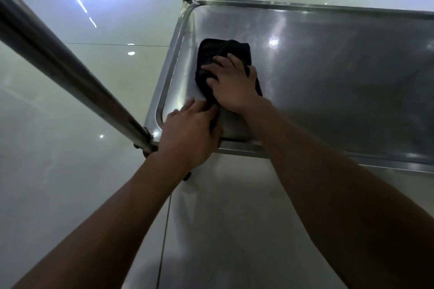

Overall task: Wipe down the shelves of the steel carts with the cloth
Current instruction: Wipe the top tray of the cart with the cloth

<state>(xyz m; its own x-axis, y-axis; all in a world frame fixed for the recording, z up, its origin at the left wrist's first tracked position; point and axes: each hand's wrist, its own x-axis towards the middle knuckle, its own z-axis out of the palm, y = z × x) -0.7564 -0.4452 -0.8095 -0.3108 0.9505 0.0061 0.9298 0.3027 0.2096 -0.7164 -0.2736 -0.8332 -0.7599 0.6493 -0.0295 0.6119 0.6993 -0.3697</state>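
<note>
Head view: black folded cloth point(211, 58) is pressed onto the shiny steel cart shelf point(340, 82) by the right hand point(231, 83), fingers spread; its near end is pinched by the left hand point(190, 134).

Both forearms are bare from the bottom edge of the view up to the wrists, with no sleeve showing. The left hand point(187, 134) and right hand point(231, 83) are bare, without gloves.

Dim, soft, glare-spotted wide-angle view
</note>
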